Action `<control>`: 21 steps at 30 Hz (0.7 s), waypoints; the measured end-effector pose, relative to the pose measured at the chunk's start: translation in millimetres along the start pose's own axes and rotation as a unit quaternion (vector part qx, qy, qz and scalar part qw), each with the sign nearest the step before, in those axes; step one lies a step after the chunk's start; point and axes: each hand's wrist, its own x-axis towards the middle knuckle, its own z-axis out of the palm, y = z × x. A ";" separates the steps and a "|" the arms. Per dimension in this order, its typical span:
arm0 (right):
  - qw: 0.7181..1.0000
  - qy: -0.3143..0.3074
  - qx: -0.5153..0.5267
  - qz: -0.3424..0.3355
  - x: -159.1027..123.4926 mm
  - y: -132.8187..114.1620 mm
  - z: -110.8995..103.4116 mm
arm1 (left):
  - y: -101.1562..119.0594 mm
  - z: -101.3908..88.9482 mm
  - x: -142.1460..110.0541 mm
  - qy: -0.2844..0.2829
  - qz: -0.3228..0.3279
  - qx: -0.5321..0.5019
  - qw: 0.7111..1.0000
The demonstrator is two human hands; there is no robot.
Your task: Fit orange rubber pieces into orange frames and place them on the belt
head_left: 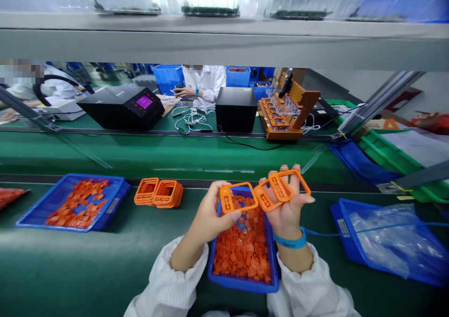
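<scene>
My left hand grips one orange plastic frame by its left side, thumb on the near edge. In my right hand are a few more orange plastic frames, fanned across the palm and fingers. A blue wristband with a cord circles the right wrist. Both hands are above a blue bin that holds many small orange plastic pieces. To the left of my left hand, stacked orange frames lie on the green work surface.
At left sits a blue tray of orange pieces; at right, a blue bin with clear plastic bags. Black boxes and an orange fixture stand behind, beyond a green strip. A co-worker in white sits opposite. A shelf crosses overhead.
</scene>
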 end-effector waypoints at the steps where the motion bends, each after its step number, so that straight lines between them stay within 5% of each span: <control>1: 1.000 0.007 0.015 0.002 2.7 -2.6 0.3 | -3.5 4.3 -0.6 -0.018 -0.027 0.005 0.999; 4: 0.999 0.003 0.035 0.000 4.1 -4.4 1.8 | -15.1 21.6 -4.1 -0.041 -0.049 -0.019 0.998; 8: 1.000 -0.006 0.014 -0.012 -4.4 4.4 3.6 | -25.7 38.5 -7.3 0.000 -0.035 0.026 0.999; 21: 0.998 -0.059 -0.036 0.001 -23.8 14.9 8.4 | -32.9 37.1 -5.5 0.055 0.055 0.113 0.991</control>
